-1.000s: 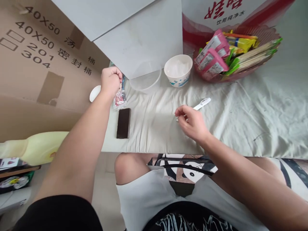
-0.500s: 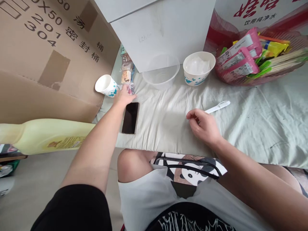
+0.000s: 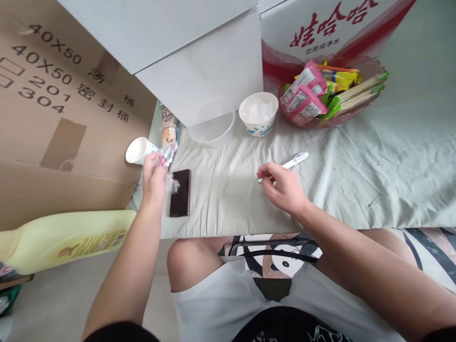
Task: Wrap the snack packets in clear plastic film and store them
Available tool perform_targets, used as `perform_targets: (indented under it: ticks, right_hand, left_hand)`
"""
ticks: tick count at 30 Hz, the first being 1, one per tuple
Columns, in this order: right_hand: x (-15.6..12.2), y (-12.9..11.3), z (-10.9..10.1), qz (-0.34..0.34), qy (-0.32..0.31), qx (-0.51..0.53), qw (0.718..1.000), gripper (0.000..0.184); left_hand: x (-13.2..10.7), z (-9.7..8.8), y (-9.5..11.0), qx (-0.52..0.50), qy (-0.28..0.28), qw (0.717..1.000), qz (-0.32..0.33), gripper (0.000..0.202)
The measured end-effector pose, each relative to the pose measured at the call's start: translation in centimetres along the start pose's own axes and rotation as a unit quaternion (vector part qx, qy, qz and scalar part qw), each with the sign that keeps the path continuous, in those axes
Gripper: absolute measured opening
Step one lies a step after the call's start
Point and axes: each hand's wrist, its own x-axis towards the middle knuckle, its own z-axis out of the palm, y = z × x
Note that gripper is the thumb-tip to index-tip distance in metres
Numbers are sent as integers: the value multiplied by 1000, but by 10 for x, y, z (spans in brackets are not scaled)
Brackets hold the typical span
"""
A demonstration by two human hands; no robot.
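My left hand (image 3: 154, 178) is closed on a small crinkled clear-and-pink wrapped packet (image 3: 166, 159), raised slightly above the cloth. Beside that hand a white paper cup (image 3: 137, 151) with blue print lies tipped over. More wrapped snacks (image 3: 168, 130) stand in a row behind it, and a dark phone (image 3: 181, 197) lies flat just to its right. My right hand (image 3: 281, 185) rests on the cloth, fingers curled round a slim white tool (image 3: 296, 160). One end of the tool sticks out to the upper right; its kind is unclear.
Along the back stand a clear plastic bowl (image 3: 213, 133), a paper bowl (image 3: 259, 124) with clear plastic inside and a pink glass bowl (image 3: 320, 122) of packets. White boxes (image 3: 206, 71) rise behind. A brown carton (image 3: 64, 137) and yellow bottle (image 3: 81, 237) are left.
My left hand has lifted the wrapped packet from the snacks and drawn it back towards me. The view has shifted. My right hand stays by the white tool, whose near tip now shows.
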Motion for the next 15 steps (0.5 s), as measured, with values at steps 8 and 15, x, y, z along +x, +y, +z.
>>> perform_targets:
  ticks: [8, 15]
  right_hand:
    - [-4, 9, 7, -110, 29, -58, 992, 59]
    - [2, 21, -7, -93, 32, -109, 989, 28]
  left_hand:
    - [-73, 98, 5, -94, -369, 898, 218, 50]
    - [-69, 127, 2, -38, -338, 893, 296, 73]
